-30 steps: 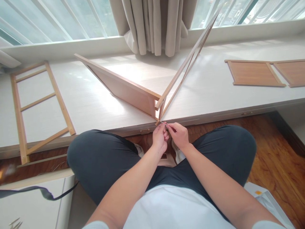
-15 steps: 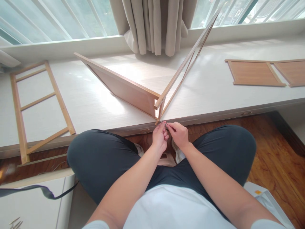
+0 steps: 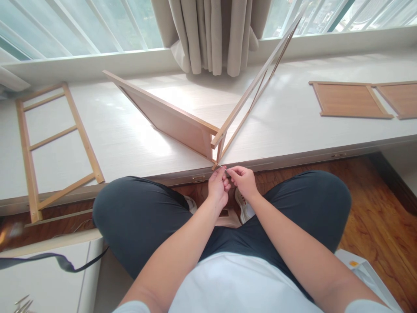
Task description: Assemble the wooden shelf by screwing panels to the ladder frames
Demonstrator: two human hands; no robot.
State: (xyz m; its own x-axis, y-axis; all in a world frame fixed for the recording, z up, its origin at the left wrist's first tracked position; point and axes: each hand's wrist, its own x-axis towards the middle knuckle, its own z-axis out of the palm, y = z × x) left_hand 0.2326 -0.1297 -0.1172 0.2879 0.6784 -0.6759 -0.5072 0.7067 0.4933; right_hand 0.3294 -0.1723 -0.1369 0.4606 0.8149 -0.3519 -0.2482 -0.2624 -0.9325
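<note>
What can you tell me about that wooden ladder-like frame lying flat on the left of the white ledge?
The light wooden ladder-like frame lies flat on the white window ledge, far left, apart from both hands. It has two long side rails joined by thin crossbars, one near the bottom running slantwise. The wood looks pale and unfinished. Its near end juts past the ledge's front edge. Nothing rests on it, and only the ledge touches it.

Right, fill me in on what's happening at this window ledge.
A seated person has both hands at the near corner where a standing light wooden panel meets a thin wooden slatted frame on the white window ledge. The left hand and right hand pinch a thin silvery metal tool whose tip sits at that corner joint. A flat ladder-like wooden frame lies to the left, and two brown wooden panels lie flat to the right.
</note>
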